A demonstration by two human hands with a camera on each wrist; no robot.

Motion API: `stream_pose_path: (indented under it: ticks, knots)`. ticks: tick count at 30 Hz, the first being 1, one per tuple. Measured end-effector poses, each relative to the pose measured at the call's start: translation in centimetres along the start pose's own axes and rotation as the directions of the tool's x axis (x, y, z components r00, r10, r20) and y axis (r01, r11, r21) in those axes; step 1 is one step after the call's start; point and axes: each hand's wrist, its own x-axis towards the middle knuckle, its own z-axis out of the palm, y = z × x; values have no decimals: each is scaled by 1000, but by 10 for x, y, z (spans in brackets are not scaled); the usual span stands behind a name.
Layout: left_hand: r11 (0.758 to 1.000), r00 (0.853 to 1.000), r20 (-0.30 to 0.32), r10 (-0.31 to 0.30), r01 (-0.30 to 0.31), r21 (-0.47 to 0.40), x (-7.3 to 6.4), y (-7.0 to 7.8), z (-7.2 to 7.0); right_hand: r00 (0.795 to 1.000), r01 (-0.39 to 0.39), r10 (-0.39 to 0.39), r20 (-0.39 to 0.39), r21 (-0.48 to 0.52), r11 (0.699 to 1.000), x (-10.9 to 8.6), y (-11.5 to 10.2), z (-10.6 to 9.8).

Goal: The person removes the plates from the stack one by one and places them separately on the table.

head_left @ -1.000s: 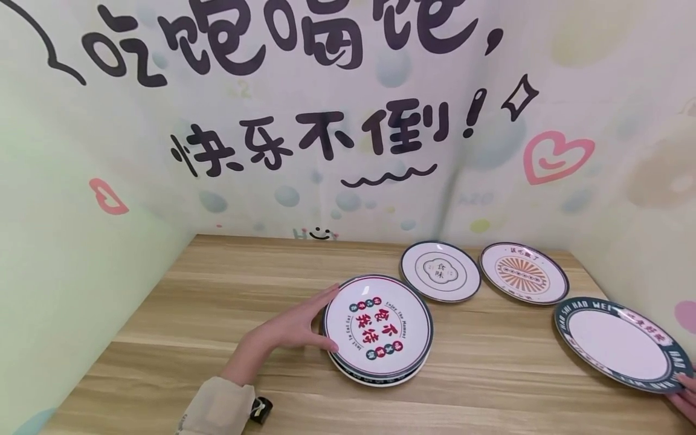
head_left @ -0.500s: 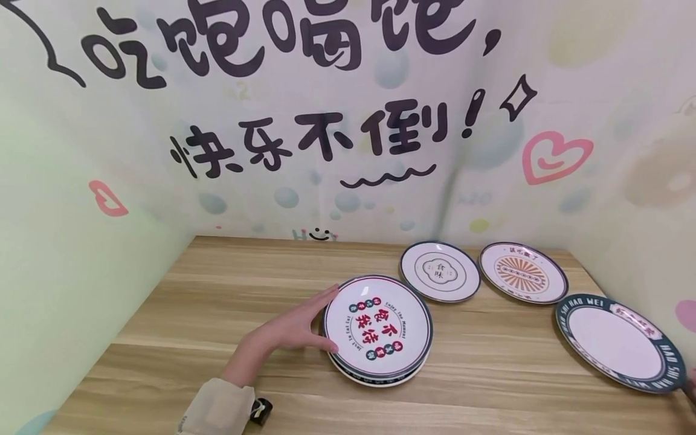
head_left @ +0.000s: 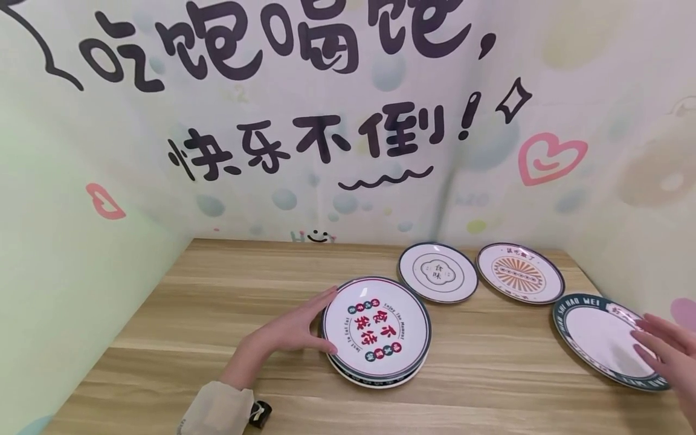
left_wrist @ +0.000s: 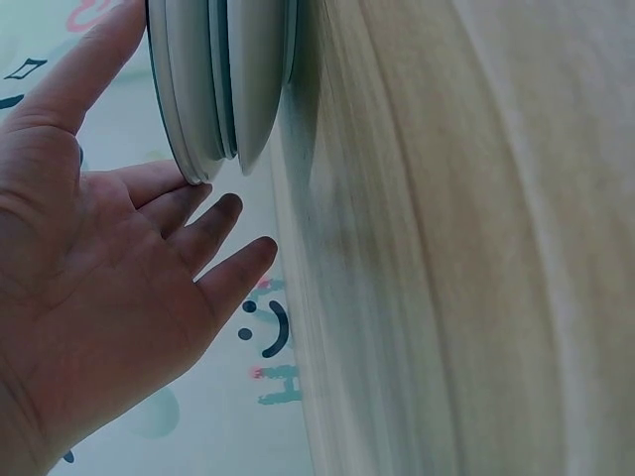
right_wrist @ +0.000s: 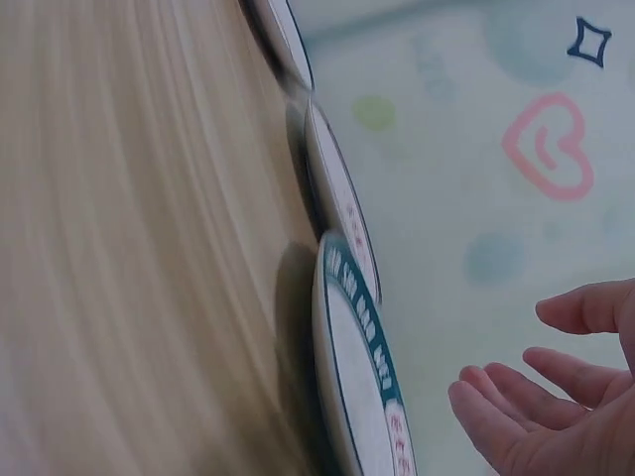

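Observation:
Toward the middle of the table, a round white plate with red and teal lettering tops a stack of plates. My left hand touches the stack's left rim, thumb and fingers spread along it. Seen from the left wrist, several stacked plate edges stand beside my left fingertips. At the right, my right hand hovers over a large plate with a wide dark teal lettered rim, partly covering it. In the right wrist view that hand is apart from the plate, its fingers loosely bent around nothing.
Two smaller plates lie near the table's back edge: one with a grey emblem, one with an orange sunburst. Behind the wooden table hangs a printed backdrop; pale walls stand at both sides.
My right hand has let go of the teal-rimmed plate's edge and come up over it from the right. That plate turned slightly beforehand. My left hand has stayed at the stack.

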Motion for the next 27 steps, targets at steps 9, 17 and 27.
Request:
stream_pose_path:
  ticks: [9, 17, 27]
  knots:
    - [1000, 1000, -7, 7, -7, -2, 2, -1, 2, 975, -204, 185, 126, 163, 965, 6, -62, 120]
    - [1000, 1000, -15, 8, -8, -7, 2, -2, 3, 937, -254, 230, 263, 60, 965, 23, -55, 182]
    - [1000, 1000, -11, -6, 6, -7, 1, -3, 3, 891, -315, 334, 309, -111, 943, 27, -45, 241]
